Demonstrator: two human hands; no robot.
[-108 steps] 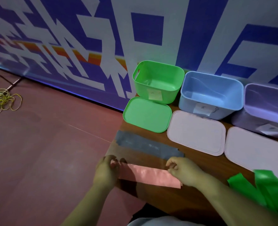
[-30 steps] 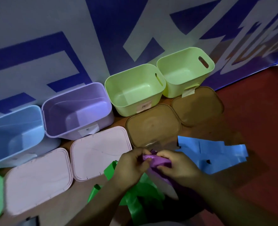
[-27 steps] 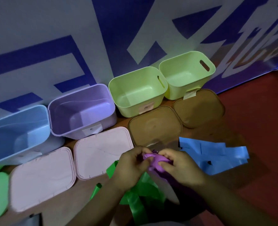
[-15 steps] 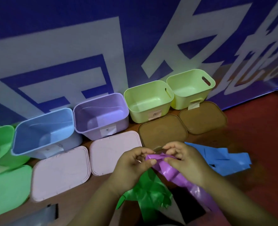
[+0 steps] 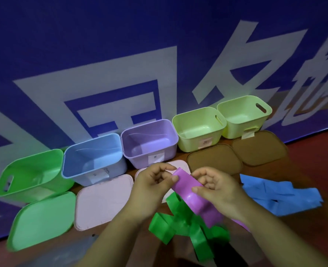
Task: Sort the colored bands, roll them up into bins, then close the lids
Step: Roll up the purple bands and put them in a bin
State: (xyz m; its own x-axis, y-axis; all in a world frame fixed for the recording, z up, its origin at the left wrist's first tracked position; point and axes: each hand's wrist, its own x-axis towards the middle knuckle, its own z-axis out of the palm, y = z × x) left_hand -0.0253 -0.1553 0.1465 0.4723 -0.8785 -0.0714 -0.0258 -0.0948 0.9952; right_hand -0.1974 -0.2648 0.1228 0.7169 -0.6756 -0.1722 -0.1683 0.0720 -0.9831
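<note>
Bin labels (image 5: pixel 155 156) and banner (image 5: pixel 120 54) characters illegible.

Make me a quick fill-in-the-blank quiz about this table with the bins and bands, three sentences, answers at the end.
1. Both hands, left hand and right hand, hold a band coloured ____.
2. The purple bin stands between the blue bin and a ____ bin.
3. The loose blue bands lie to the ____ of the hands.

Answers: purple; yellow-green; right
</note>
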